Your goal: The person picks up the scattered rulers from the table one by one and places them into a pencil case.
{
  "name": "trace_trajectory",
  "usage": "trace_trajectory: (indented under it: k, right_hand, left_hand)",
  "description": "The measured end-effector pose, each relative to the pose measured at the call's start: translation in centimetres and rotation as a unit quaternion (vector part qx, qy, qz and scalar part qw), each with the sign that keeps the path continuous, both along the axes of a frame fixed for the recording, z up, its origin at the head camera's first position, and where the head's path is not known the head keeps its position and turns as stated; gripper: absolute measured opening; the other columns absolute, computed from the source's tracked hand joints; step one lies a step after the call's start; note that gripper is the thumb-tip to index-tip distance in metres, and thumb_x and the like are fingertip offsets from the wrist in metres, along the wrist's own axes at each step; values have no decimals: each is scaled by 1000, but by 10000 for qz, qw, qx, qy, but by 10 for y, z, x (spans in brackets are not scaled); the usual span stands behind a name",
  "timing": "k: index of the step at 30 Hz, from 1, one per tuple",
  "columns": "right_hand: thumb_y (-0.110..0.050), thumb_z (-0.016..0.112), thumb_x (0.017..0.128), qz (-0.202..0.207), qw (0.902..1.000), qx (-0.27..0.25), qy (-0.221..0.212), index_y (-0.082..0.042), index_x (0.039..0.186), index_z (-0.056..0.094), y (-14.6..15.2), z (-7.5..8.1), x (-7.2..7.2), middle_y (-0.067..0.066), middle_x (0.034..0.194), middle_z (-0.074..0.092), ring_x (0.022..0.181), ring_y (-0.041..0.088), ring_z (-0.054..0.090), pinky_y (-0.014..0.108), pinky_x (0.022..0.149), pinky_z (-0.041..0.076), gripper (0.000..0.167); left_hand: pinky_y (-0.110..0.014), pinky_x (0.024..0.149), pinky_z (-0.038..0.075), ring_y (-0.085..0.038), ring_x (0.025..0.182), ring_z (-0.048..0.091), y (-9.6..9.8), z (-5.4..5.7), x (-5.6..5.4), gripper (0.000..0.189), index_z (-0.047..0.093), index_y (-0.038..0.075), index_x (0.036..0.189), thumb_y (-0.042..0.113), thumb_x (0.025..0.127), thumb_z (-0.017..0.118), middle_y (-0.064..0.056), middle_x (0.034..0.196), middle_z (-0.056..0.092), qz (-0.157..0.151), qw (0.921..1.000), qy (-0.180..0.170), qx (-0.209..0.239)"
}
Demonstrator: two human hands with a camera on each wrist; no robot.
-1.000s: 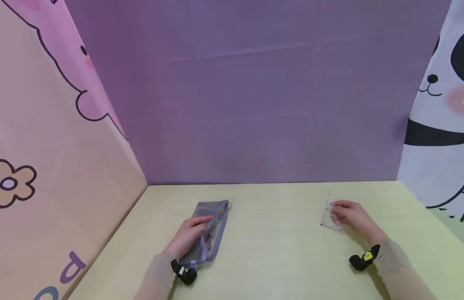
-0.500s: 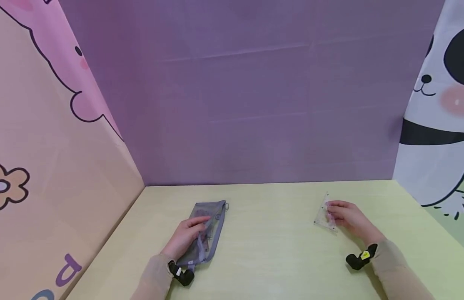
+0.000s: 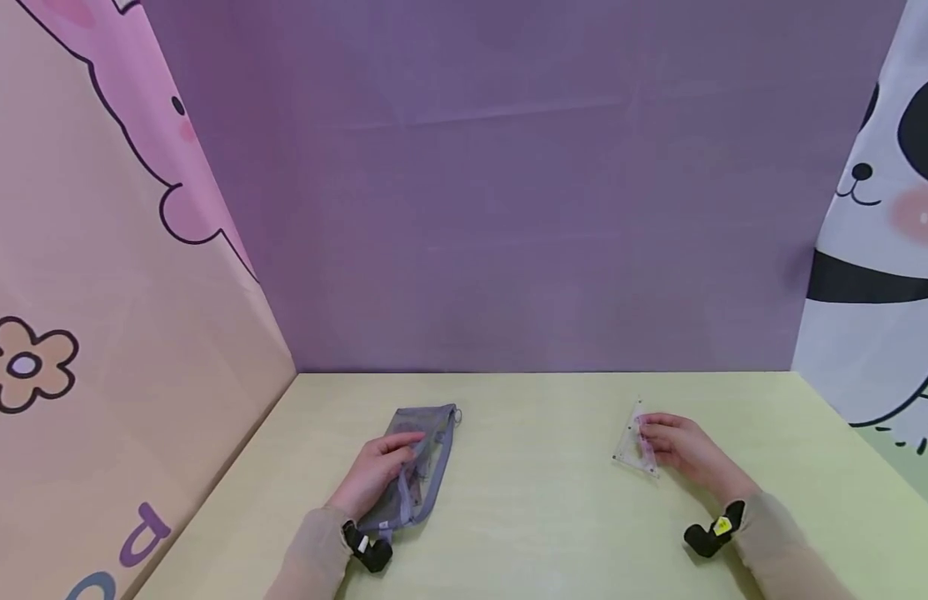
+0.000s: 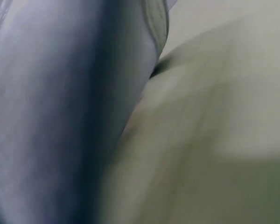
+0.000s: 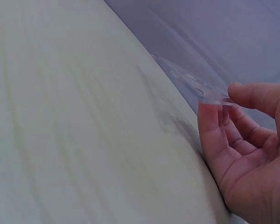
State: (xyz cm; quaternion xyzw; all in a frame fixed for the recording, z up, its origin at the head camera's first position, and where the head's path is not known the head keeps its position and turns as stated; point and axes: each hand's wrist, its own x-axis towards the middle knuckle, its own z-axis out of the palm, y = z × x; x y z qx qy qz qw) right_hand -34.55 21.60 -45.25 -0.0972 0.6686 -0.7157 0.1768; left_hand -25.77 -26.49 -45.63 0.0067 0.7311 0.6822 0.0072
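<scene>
On the left of the table, a grey-blue mesh zipper pouch (image 3: 421,417) lies lengthwise, with clear and pinkish things showing through it. My left hand (image 3: 376,472) grips its left side, index finger laid over the mesh. The pouch (image 4: 46,116) fills the left of the left wrist view, blurred and very near. At the right, my right hand (image 3: 683,452) pinches a clear triangular set square (image 3: 628,445) by one edge, between thumb and fingers. The right wrist view shows the set square (image 5: 186,80) raised over the tabletop, its shadow below.
The pale yellow table (image 3: 539,492) stretches between both hands. A purple backdrop (image 3: 479,208) stands along its far edge. Side panels with cartoon prints rise at left and right. A black wrist camera (image 3: 707,537) is strapped below the right hand, another (image 3: 372,553) below the left.
My right hand has carried the set square left and slightly nearer, and more of the triangle's face shows. My left hand and the pouch stay almost in place.
</scene>
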Motion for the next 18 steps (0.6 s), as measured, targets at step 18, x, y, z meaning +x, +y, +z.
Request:
trace_trajectory:
  k: [18]
  right_hand:
    - [-8,55,97,656,9977,145,-6,2,115,57,-49,-3,4,1,87,63,74,9,61,27,67,51,21]
  left_hand:
    - [-32,91,41,-21,112,47,1,5,5,37,64,0,125,5,89,58,-12,135,54,31,10000,48,-50]
